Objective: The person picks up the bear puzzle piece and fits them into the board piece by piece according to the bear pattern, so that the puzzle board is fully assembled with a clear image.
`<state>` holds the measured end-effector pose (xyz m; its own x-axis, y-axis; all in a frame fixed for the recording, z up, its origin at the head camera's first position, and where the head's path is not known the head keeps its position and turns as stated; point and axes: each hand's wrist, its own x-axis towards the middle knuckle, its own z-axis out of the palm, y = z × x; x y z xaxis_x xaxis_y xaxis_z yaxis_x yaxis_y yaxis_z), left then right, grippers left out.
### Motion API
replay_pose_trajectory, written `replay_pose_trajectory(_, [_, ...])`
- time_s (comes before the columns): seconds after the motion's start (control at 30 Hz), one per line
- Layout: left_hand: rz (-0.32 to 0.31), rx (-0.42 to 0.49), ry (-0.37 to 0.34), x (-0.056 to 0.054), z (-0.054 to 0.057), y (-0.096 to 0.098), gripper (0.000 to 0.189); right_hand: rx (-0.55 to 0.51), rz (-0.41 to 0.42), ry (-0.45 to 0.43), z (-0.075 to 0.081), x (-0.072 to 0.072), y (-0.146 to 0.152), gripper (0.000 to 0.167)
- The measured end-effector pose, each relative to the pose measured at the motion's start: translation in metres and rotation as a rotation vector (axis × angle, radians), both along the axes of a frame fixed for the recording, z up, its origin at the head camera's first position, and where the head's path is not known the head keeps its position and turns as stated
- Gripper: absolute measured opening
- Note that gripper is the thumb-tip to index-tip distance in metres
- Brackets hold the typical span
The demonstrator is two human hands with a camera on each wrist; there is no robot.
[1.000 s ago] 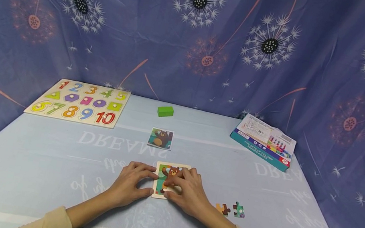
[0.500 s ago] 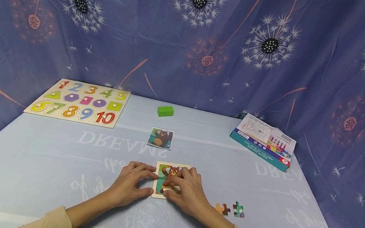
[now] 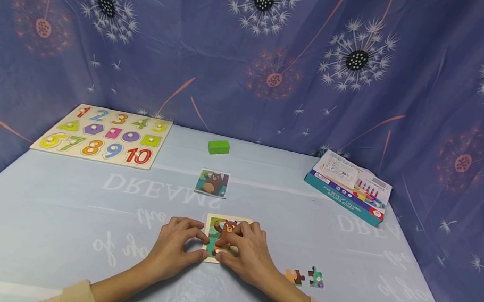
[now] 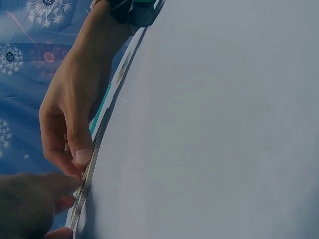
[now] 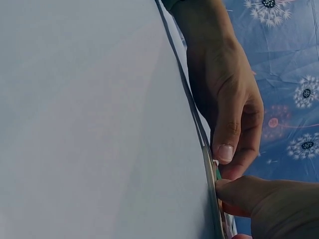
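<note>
A small wooden jigsaw puzzle (image 3: 216,226) with a brown bear picture lies in its pale frame between my hands. My left hand (image 3: 177,245) touches its left side, fingers relaxed, with the index finger and thumb tips at the lower left. From the right, my right hand (image 3: 252,255) reaches over the puzzle, and its thumb and index finger pinch a puzzle piece (image 3: 217,249) in the lower part. That hand hides much of the puzzle's right half. Pale bare frame shows between its thumb and index finger. Both wrist views show the fingertips meeting at the frame's thin edge.
Loose puzzle pieces (image 3: 317,277) lie right of my right wrist. A bear picture card (image 3: 212,183) and a green block (image 3: 219,147) are farther back. A wooden number board (image 3: 101,134) stands back left, a boxed bead set (image 3: 347,186) back right, before a blue dandelion curtain (image 3: 181,54).
My left hand's index finger and thumb have shifted slightly right, onto the puzzle's left edge. The right hand stays nearly still over the puzzle.
</note>
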<state>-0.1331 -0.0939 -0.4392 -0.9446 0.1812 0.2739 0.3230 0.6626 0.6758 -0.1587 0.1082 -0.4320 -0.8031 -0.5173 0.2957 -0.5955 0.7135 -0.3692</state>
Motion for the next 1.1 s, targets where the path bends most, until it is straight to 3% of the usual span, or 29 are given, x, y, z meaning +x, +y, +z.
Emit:
replay_pose_trajectory(0.4, [0.043,-0.042,0.019,0.0007,-0.0012,0.0058,0.016,-0.004,0.005,0.010,-0.0013,-0.0009,0.0012,0.016])
replay_pose_trajectory(1.1, [0.046,-0.049,0.030,0.0019,-0.0015,0.0070,0.015,-0.016,-0.004,-0.013,-0.0014,-0.0012,0.0010,0.017])
